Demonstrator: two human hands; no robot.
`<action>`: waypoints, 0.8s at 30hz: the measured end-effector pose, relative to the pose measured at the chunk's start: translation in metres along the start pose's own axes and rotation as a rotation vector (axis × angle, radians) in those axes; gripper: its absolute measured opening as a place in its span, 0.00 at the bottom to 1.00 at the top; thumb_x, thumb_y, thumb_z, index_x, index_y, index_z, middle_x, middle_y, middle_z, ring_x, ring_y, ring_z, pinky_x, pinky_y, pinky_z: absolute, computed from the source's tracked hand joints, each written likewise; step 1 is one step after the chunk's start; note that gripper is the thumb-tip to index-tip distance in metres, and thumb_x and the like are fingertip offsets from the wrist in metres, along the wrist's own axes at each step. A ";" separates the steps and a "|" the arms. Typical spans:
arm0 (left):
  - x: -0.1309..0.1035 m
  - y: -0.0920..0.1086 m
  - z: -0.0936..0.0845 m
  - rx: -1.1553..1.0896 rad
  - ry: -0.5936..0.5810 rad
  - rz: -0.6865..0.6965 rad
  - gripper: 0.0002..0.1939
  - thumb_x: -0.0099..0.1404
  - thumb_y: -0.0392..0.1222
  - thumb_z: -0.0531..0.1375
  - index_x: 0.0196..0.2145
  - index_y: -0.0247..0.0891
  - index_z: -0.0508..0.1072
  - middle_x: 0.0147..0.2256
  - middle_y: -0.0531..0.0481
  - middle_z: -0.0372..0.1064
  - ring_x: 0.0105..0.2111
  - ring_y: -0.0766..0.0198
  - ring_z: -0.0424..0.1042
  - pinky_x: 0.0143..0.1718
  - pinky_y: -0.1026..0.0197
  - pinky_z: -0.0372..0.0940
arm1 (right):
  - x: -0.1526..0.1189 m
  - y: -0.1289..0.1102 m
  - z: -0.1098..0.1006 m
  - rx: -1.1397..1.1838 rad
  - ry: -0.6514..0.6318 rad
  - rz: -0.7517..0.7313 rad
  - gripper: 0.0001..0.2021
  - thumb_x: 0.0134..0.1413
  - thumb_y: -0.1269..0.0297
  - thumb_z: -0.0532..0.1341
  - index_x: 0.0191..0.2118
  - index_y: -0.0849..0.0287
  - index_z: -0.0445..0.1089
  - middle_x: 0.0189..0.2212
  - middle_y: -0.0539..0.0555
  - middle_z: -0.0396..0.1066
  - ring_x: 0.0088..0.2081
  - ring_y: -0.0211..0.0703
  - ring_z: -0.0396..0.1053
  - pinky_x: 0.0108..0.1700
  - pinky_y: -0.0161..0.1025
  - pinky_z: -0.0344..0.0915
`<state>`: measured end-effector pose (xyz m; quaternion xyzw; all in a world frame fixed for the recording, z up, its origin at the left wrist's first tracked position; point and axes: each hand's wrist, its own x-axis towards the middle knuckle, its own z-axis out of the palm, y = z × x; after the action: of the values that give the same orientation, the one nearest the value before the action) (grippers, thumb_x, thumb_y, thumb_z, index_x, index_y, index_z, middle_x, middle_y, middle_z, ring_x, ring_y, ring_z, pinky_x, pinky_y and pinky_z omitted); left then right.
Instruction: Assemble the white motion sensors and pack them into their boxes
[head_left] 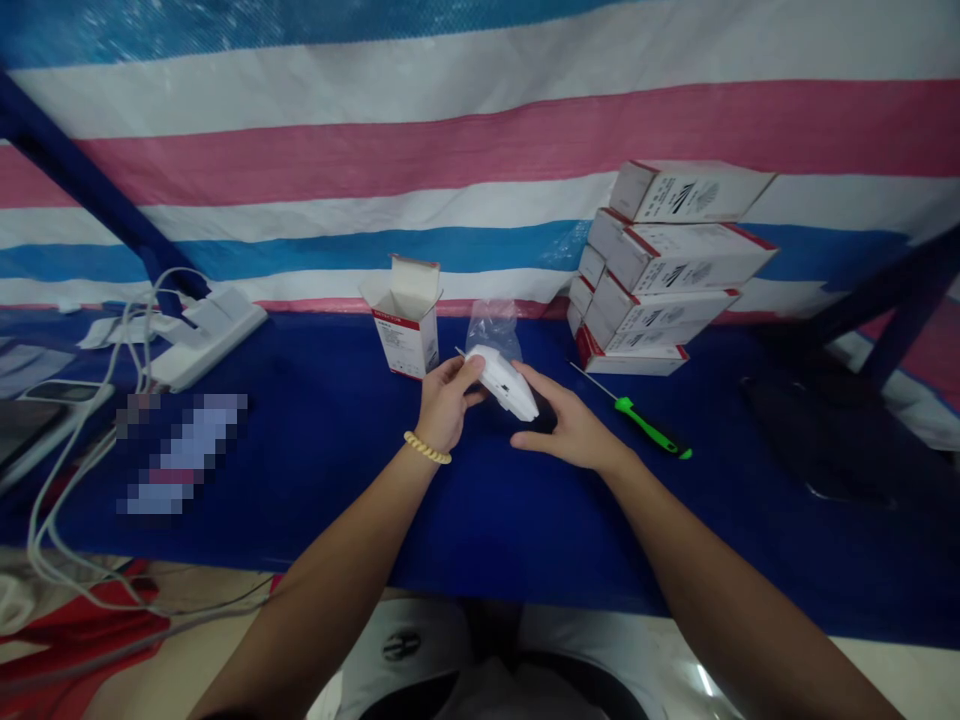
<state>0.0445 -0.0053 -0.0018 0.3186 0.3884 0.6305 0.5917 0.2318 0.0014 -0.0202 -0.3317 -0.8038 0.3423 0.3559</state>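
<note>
Device (501,380) between carton (405,347) and screwdriver (651,424); boxes (679,258) behind screwdriver

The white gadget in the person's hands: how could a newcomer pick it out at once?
On the blue table, look between the open box and the green-handled screwdriver. There the left hand grips the white gadget, with the right hand at its other side. Unlike the stacked, printed cartons, it is mostly white with a small dark spot.

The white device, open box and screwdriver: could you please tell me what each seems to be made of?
Device: probably hard plastic, smooth and satin, judging by its even white shell.
Box: likely printed cardboard, fairly matte, given its thin folded flaps.
Screwdriver: apparently a metal shaft, thin and pale; the bright green handle could be plastic or rubber.
</note>
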 end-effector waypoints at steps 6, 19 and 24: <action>0.001 -0.002 0.002 -0.047 0.024 -0.070 0.23 0.44 0.51 0.73 0.30 0.33 0.71 0.31 0.47 0.72 0.37 0.58 0.73 0.41 0.52 0.70 | 0.000 0.001 -0.004 -0.134 0.059 -0.065 0.35 0.52 0.51 0.65 0.64 0.51 0.58 0.55 0.59 0.69 0.52 0.53 0.68 0.53 0.55 0.68; 0.003 0.004 -0.003 0.005 -0.060 -0.089 0.22 0.47 0.45 0.73 0.37 0.34 0.72 0.36 0.48 0.73 0.38 0.60 0.74 0.41 0.56 0.71 | -0.002 0.003 -0.008 -0.160 0.071 -0.075 0.31 0.56 0.58 0.62 0.64 0.54 0.58 0.58 0.59 0.67 0.56 0.52 0.67 0.57 0.53 0.65; 0.008 0.007 -0.007 0.121 0.000 -0.182 0.21 0.50 0.50 0.71 0.32 0.33 0.69 0.29 0.47 0.73 0.29 0.64 0.73 0.34 0.60 0.71 | -0.002 0.000 -0.006 -0.138 0.141 0.019 0.25 0.57 0.57 0.60 0.59 0.57 0.63 0.50 0.59 0.73 0.45 0.49 0.73 0.47 0.49 0.71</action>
<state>0.0345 0.0015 0.0000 0.3169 0.4531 0.5497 0.6262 0.2376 0.0014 -0.0177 -0.3864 -0.7952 0.2652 0.3848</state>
